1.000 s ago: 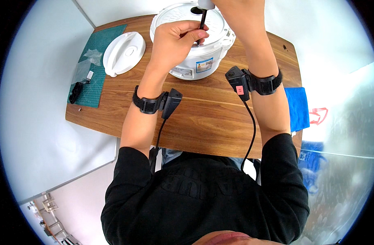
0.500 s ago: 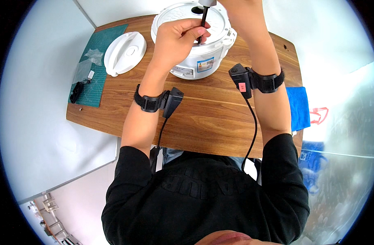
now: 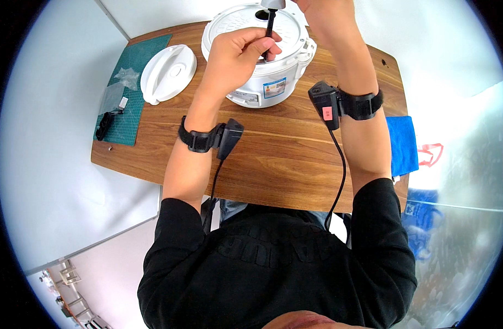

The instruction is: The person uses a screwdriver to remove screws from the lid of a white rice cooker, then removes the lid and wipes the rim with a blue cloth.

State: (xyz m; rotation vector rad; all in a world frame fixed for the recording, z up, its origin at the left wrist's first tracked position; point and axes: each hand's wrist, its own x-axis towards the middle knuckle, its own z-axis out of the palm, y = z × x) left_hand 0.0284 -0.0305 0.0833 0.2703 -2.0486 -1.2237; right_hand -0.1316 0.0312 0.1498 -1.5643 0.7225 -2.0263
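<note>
A white round appliance, like a rice cooker body (image 3: 262, 90), stands at the far side of the table, its ribbed white top (image 3: 240, 27) showing a dark round hole. Over its near rim, my left hand (image 3: 235, 55) pinches the black shaft of a screwdriver (image 3: 270, 26) between thumb and fingers. The shaft stands nearly upright, its tip low at the rim and partly hidden by my fingers. Its grey upper body runs out of the picture. My right hand (image 3: 325, 16) is at that upper end, closed round it as far as shows; the top edge cuts off its fingers.
A white oval cover (image 3: 169, 74) with a handle lies left of the appliance. Beyond it, a green cutting mat (image 3: 122, 123) carries clear plastic bags (image 3: 128, 78) and a black cable (image 3: 103, 126). A blue cloth (image 3: 402, 145) lies at the table's right edge. Both wrists wear strapped black devices with cables.
The screwdriver's upper end and my right hand have shifted slightly left. My left hand keeps its pinch on the shaft. The whole view has shifted a little.
</note>
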